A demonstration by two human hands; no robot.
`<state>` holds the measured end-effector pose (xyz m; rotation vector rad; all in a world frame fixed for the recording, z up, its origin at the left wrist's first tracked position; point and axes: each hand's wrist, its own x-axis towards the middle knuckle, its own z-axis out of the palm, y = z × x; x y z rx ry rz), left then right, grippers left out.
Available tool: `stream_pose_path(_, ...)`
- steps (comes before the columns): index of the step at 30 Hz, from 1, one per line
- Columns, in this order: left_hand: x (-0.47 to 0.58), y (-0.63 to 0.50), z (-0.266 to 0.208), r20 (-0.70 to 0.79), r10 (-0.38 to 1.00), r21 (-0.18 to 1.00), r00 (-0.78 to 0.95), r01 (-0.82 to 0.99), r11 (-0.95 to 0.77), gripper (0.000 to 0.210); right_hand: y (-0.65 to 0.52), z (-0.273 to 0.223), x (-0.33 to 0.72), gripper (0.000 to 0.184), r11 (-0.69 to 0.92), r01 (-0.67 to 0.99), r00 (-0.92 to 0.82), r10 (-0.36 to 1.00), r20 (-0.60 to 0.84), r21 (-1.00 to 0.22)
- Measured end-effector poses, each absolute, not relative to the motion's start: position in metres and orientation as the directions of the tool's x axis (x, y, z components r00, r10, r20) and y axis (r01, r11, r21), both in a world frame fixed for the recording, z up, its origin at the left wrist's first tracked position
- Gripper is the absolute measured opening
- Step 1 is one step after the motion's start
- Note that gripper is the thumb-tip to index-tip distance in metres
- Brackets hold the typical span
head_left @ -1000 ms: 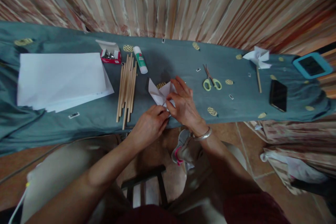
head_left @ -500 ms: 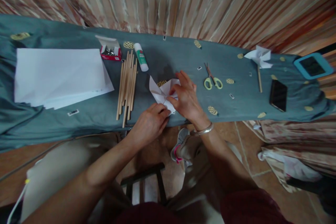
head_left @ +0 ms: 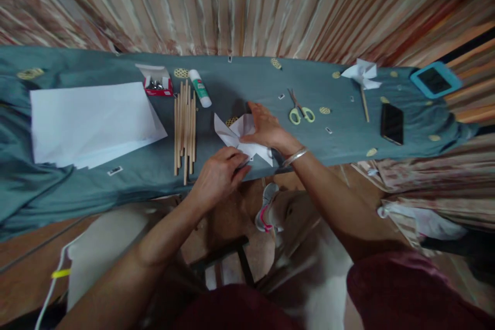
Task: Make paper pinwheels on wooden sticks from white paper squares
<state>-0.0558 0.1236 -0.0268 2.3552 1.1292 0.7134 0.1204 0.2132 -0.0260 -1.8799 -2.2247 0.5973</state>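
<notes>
A partly folded white paper pinwheel lies on the cloth-covered table in front of me, one pointed blade standing up at its left. My left hand pinches its lower edge between thumb and fingers, near the table's front edge. With its thumb at the pinwheel's centre, my right hand holds the right side, the other fingers stretched out along a raised blade. A flat corner of the paper shows below my right palm. The fingertips of my left hand are partly hidden.
Left of the pinwheel lie wooden sticks, a glue stick, an open red box of small metal pieces and white paper sheets. Rightward are scissors, a pinwheel on a stick, a phone and a blue-framed device.
My right hand's fingers have straightened, and its thumb now rests at the pinwheel's centre. More of the lower right paper corner shows. The camera view has shifted slightly.
</notes>
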Motion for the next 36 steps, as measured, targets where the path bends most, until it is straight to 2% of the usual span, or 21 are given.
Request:
stream_pose_path(4,-0.073,0.132,-0.014,0.308,0.891,0.704,0.334,0.55,-0.45,0.028,0.225,-0.015,0.114,0.106,0.129,0.937,-0.203,0.957,-0.208,-0.323)
stream_pose_path(8,-0.088,0.142,-0.005,0.299,0.948,0.793,0.107,0.525,-0.309,0.028,0.231,-0.01,0.107,0.099,0.12,0.955,-0.187,0.954,-0.235,-0.272)
stream_pose_path(11,-0.091,0.143,-0.002,0.282,0.958,0.838,0.041,0.477,-0.267,0.029,0.229,-0.006,0.102,0.096,0.106,0.971,-0.16,0.953,-0.256,-0.212)
stream_pose_path(15,-0.09,0.14,0.003,0.276,0.96,0.862,0.039,0.432,-0.266,0.029,0.226,-0.003,0.1,0.094,0.091,0.982,-0.137,0.946,-0.293,-0.167)
stream_pose_path(25,-0.085,0.148,-0.002,0.251,0.968,0.912,0.019,0.331,-0.243,0.029,0.218,0.0,0.101,0.09,0.103,0.979,-0.147,0.957,-0.251,-0.178)
stream_pose_path(31,-0.085,0.15,-0.01,0.25,0.968,0.912,0.032,0.328,-0.246,0.035,0.2,-0.009,0.111,0.082,0.182,0.929,-0.21,0.976,-0.055,-0.322)
stream_pose_path(36,-0.092,0.155,-0.02,0.244,0.97,0.91,0.006,0.345,-0.231,0.038,0.192,-0.017,0.118,0.081,0.215,0.886,-0.223,0.974,0.029,-0.412)
